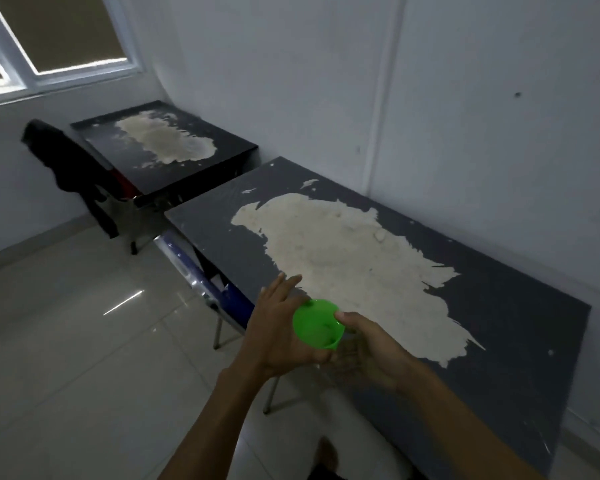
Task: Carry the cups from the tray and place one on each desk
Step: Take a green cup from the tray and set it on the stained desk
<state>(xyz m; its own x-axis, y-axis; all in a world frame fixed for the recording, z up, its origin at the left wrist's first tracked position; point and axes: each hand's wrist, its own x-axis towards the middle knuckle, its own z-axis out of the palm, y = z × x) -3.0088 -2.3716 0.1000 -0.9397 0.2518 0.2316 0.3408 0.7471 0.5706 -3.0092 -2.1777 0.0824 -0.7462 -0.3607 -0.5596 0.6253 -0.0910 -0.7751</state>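
Observation:
A bright green plastic cup (317, 323) is held in the air over the front left edge of the near dark desk (499, 341), its open mouth turned toward me. My left hand (278, 327) cups it from the left, with its fingers stretched forward past the rim. From the right, my right hand (371, 344) grips the cup, thumb on the rim. A second dark desk (222, 147) stands farther back on the left, and no cup is on it. No tray is in view.
Both desktops have large worn, pale patches. A chair with dark clothing draped over it (66, 161) stands at the far desk. A blue chair (205, 271) is tucked under the near desk. White walls run behind the desks; pale floor tiles lie to the left.

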